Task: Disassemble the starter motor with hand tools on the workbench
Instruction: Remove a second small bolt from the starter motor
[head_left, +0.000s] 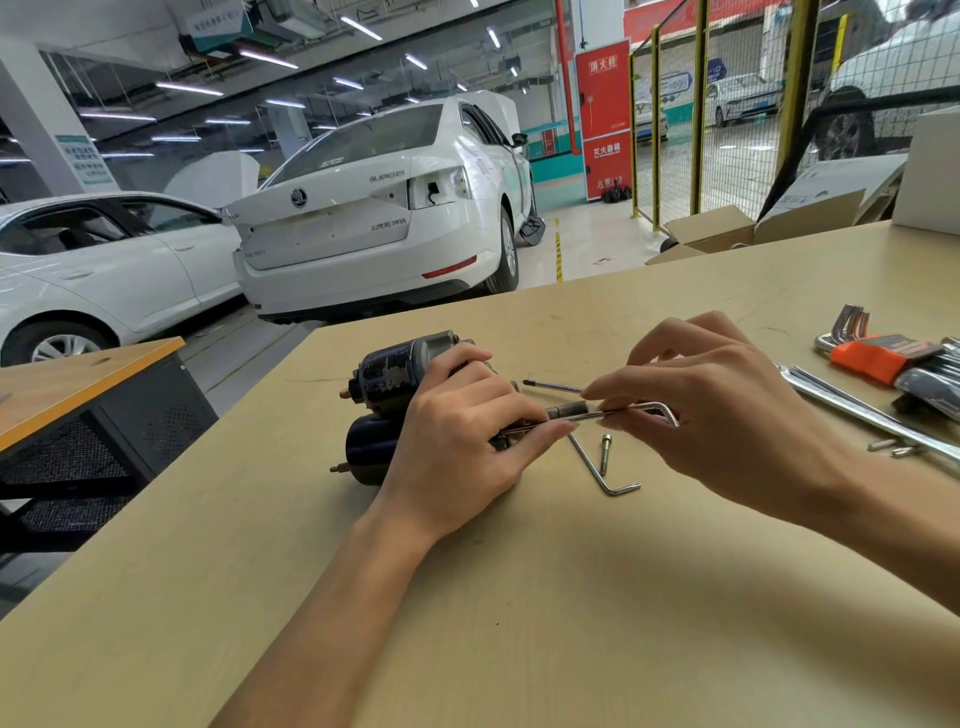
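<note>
Item: starter motor (395, 400), on workbench (571, 597) under left hand (462, 441), fingers curled over it. Right hand (717, 410) pinches hex key (623, 411). Step: prob. backing out long bolt. Next: steady turns; loose bolt (604, 453) nearby.

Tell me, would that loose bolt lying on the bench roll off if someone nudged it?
Probably it would roll a little: the bolt has a round shank and lies free on the flat workbench. Its wider head would likely steer it in a curve, not straight. The bent hex key right beside it might stop it.
</note>
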